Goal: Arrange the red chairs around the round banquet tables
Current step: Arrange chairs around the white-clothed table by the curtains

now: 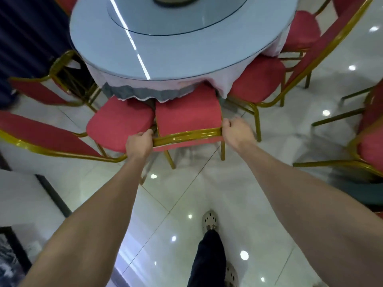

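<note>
A red chair (187, 114) with a gold metal frame stands in front of me, its seat pushed partly under the cloth of the round banquet table (107, 48). My left hand (139, 142) grips the left end of the chair's gold top rail. My right hand (236, 131) grips the right end of the same rail. The table has a pale blue top with a glass turntable (145, 19) and a pink skirt hanging over the chair's seat.
Another red chair (118, 125) touches the held one on the left, and a third (259, 77) sits to its right. More red chairs ring the table and stand at the far right (371, 148). Glossy white floor tiles (186, 193) lie underfoot, with my shoe (209, 220) below.
</note>
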